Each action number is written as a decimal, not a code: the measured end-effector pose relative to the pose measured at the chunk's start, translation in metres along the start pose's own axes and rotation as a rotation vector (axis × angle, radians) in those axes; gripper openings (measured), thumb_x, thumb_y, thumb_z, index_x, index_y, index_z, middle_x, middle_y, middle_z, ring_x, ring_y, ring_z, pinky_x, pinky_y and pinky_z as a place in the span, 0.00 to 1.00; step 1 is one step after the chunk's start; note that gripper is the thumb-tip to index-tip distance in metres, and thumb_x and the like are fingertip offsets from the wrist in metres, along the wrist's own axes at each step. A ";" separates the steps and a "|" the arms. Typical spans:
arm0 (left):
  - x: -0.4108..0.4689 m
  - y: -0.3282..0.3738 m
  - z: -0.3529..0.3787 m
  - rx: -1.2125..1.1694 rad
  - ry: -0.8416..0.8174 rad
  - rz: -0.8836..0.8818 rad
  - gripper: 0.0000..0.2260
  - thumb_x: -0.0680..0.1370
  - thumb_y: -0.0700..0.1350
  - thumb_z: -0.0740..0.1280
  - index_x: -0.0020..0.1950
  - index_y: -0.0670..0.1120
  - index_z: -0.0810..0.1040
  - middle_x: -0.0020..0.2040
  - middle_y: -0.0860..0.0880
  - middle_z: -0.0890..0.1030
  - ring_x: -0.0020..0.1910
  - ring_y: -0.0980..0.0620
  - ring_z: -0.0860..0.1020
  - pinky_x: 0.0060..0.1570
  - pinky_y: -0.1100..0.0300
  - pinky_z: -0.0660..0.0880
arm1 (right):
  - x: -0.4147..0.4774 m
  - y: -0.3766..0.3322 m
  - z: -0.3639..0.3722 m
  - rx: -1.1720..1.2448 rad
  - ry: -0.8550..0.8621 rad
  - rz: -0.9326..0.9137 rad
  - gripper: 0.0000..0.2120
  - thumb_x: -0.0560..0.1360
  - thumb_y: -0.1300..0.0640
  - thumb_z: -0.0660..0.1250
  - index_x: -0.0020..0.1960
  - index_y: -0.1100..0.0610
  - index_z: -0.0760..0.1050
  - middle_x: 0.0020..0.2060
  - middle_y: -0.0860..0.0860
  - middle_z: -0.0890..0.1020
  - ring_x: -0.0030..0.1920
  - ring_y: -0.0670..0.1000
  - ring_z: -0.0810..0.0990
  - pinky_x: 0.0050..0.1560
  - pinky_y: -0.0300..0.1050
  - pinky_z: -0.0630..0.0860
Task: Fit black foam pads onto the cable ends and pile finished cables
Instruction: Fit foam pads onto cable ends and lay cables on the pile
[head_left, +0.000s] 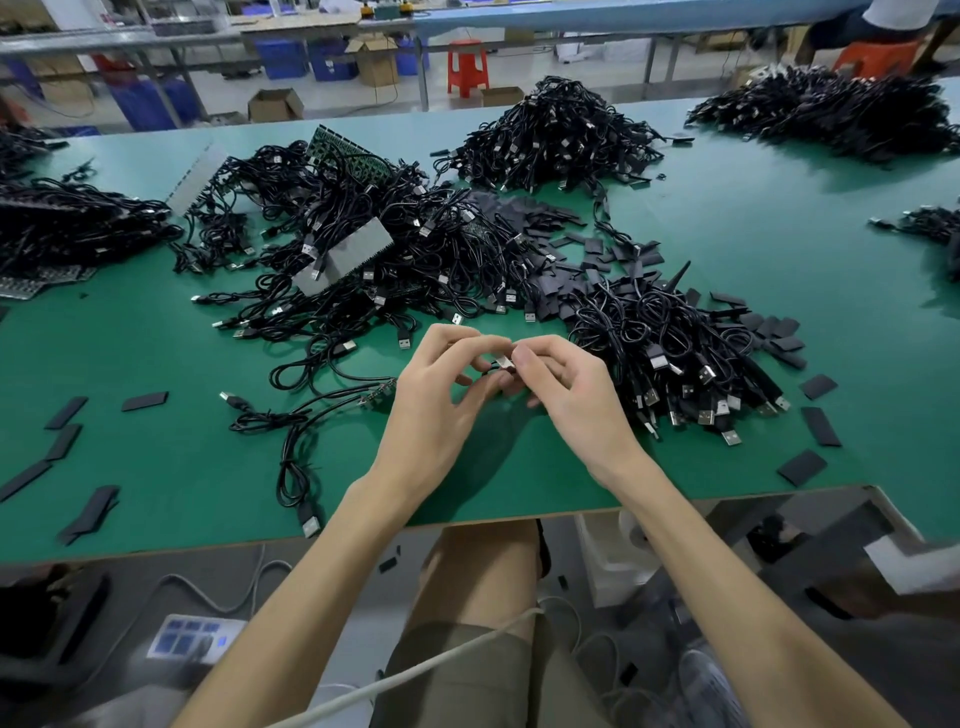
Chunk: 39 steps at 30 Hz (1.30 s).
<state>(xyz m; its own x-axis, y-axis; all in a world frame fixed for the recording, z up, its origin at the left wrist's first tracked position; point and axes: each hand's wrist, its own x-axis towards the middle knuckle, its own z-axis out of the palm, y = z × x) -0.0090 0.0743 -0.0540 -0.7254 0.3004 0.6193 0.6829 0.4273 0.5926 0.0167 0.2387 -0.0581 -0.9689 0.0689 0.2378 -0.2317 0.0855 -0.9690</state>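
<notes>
My left hand (441, 384) and my right hand (566, 384) meet above the green table (156, 467), a little in from its front edge. Between their fingertips they pinch a small silver cable end (503, 362); my fingers hide most of it, and whether a black pad is on it cannot be told. A pile of black cables with silver plugs (670, 358) lies just right of my right hand. A larger tangled heap of cables (374, 260) spreads out behind my left hand. Loose black foam pads (582, 244) lie scattered between the two heaps.
Single foam pads lie near the front left (144, 401) and front right (820, 426) of the table. More cable heaps sit at the far centre (556, 135), far right (831, 109) and left edge (72, 223). Grey comb-like strips (345, 254) lie in the tangle. A loose cable (296, 467) trails toward the front edge.
</notes>
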 end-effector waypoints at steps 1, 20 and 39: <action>0.000 0.001 0.000 -0.018 -0.005 -0.008 0.16 0.77 0.35 0.73 0.64 0.46 0.80 0.57 0.51 0.76 0.52 0.53 0.79 0.52 0.65 0.76 | 0.000 0.000 0.000 -0.005 -0.004 0.003 0.07 0.82 0.55 0.67 0.57 0.57 0.80 0.43 0.49 0.88 0.47 0.46 0.86 0.46 0.36 0.77; 0.002 0.007 -0.009 -0.256 -0.090 -0.266 0.09 0.81 0.44 0.71 0.61 0.50 0.80 0.58 0.53 0.80 0.42 0.54 0.86 0.41 0.60 0.81 | 0.002 0.008 -0.002 0.080 0.148 -0.041 0.02 0.86 0.59 0.60 0.53 0.54 0.68 0.43 0.49 0.88 0.47 0.49 0.87 0.52 0.42 0.80; 0.082 -0.035 0.070 0.520 -0.506 -0.050 0.21 0.81 0.45 0.62 0.75 0.51 0.73 0.68 0.48 0.79 0.73 0.46 0.67 0.68 0.48 0.67 | 0.005 0.009 -0.002 0.090 0.055 0.130 0.05 0.82 0.63 0.61 0.51 0.61 0.76 0.27 0.47 0.75 0.27 0.48 0.70 0.26 0.42 0.69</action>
<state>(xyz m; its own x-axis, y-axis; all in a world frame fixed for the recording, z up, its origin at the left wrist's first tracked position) -0.0983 0.1432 -0.0601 -0.7918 0.5737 0.2097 0.6097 0.7632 0.2140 0.0096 0.2420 -0.0654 -0.9856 0.1282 0.1104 -0.1135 -0.0169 -0.9934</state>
